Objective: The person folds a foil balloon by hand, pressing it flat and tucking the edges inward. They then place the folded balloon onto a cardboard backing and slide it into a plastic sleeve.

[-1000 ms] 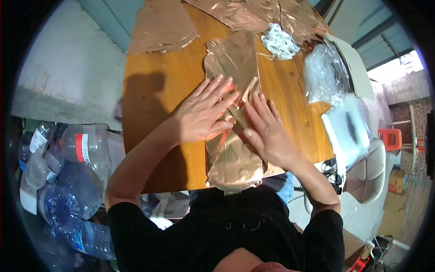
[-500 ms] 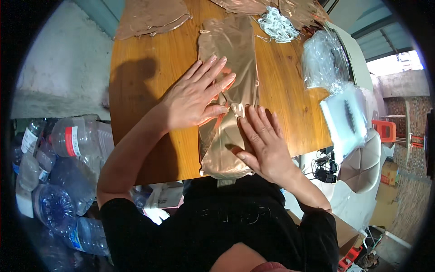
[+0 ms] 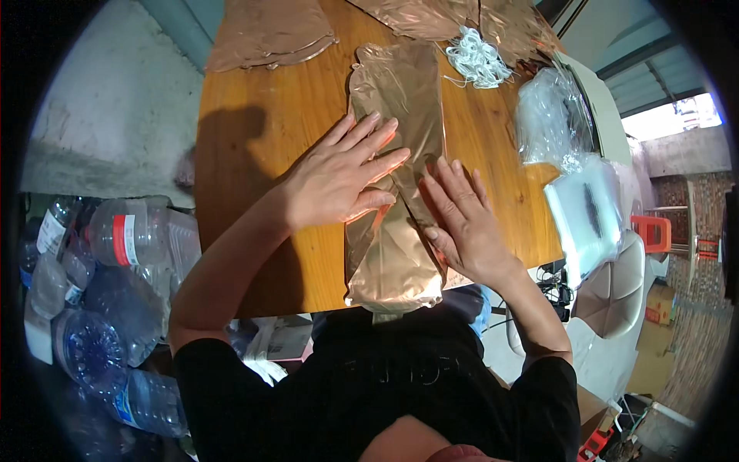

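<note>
Right hand (image 3: 468,219) shifted outward, flat, left hand (image 3: 335,173) spread on coppery sheet (image 3: 394,273), white string (image 3: 477,58), clear bags (image 3: 581,212) nearby

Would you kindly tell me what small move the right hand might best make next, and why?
Perhaps the right hand should press gently along the diagonal crease in the shiny copper sheet, since that fold runs between the hands and the left hand, spread on the sheet, could steady it.

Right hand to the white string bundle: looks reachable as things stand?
Probably yes: the right hand looks open, holding nothing, and only wooden tabletop shows between it and the white string bundle.
</note>
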Available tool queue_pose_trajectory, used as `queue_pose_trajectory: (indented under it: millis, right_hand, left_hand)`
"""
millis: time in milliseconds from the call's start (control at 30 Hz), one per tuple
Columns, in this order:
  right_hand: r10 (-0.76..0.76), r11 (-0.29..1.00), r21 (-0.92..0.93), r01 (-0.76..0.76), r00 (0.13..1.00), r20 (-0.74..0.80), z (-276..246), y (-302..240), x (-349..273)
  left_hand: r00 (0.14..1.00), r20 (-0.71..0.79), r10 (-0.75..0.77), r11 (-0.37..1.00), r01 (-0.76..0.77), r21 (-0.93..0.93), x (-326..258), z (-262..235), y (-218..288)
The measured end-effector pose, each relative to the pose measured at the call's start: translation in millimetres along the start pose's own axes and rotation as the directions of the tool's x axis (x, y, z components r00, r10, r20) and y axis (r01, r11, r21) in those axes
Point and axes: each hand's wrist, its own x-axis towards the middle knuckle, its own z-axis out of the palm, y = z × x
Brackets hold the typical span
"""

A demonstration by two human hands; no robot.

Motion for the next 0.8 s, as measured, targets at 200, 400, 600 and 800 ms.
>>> queue_pose_trajectory:
  millis: [200,400,600,800]
  right_hand:
    - [-0.008,0.998,-0.066,0.008,1.000,0.009,-0.8,7.8,3.4]
    - [-0.046,0.995,-0.089,0.041,0.997,-0.054,-11.4,53.4,50.3]
    - [-0.082,0.994,-0.080,0.078,0.996,-0.047,-8.3,78.5,74.6]
    - [-0.112,0.988,-0.121,0.100,0.988,-0.104,-5.0,97.8,107.7]
  left_hand:
    - [0.999,-0.040,0.023,1.000,-0.023,-0.004,0.8,-3.0,-0.2]
    - [0.996,0.084,0.013,0.999,-0.009,-0.050,0.9,-4.5,2.6]
    - [0.996,0.093,0.003,0.997,0.005,-0.082,0.8,-5.0,3.1]
    - [0.994,0.110,-0.006,0.997,0.014,-0.077,-0.9,-7.3,1.2]
